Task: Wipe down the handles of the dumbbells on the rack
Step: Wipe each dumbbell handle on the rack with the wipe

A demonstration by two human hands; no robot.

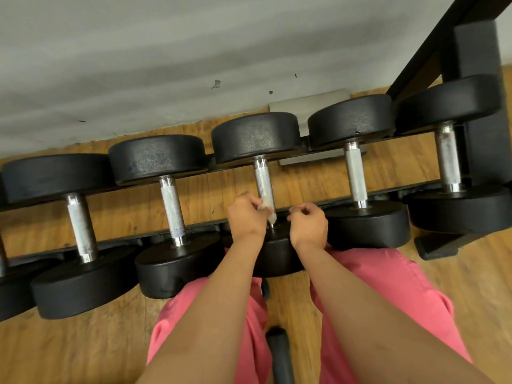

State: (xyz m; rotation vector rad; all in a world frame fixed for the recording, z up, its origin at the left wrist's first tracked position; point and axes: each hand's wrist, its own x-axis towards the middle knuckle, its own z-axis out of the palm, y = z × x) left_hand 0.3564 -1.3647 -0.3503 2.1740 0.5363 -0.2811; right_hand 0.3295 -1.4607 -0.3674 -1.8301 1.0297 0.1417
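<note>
Left grip: my left hand (pixel 247 217) has its fingers curled round a small whitish wipe (pixel 266 207) and holds it against the near end of a knurled steel handle (pixel 263 180).
Right grip: my right hand (pixel 309 224) is just to the right of that handle, fingers curled in, with nothing that I can see in them.
Dumbbell: the handle belongs to the middle dumbbell (pixel 256 137); its near black head lies under my wrists.
Neighbours: the other dumbbells (pixel 352 120) lie side by side to left and right, handles pointing away from me.
Rack: a low black rack (pixel 483 139) carries them all, its post at the right end.
Around: wooden floor (pixel 471 289) below, grey wall (pixel 166 65) behind, my pink trousers (pixel 388 275) nearest.
</note>
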